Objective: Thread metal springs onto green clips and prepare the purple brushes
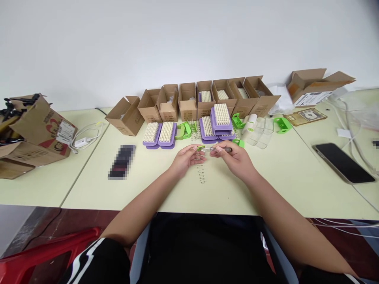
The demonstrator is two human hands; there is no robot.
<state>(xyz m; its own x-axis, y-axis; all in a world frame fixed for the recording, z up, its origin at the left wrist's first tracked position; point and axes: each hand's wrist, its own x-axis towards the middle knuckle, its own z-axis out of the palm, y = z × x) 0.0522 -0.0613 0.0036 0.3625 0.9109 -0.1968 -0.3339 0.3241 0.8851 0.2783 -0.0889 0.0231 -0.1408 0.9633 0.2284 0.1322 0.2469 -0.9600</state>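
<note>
My left hand is closed on a small green plastic part, pinched between thumb and index finger; its exact shape is too small to make out. In my right hand is a screwdriver, its shaft pointing left at the green part. A thin wire spring lies on the table just below my hands. Beyond them, purple brushes with cream bristles stand bristles up, and one more brush is stacked on others. A tangle of springs and green plastic brackets lie between the brushes.
Several open cardboard boxes line the wall. Clear plastic containers and another green bracket lie to the right. A phone rests at far right, a blurred dark object at left, near a large box.
</note>
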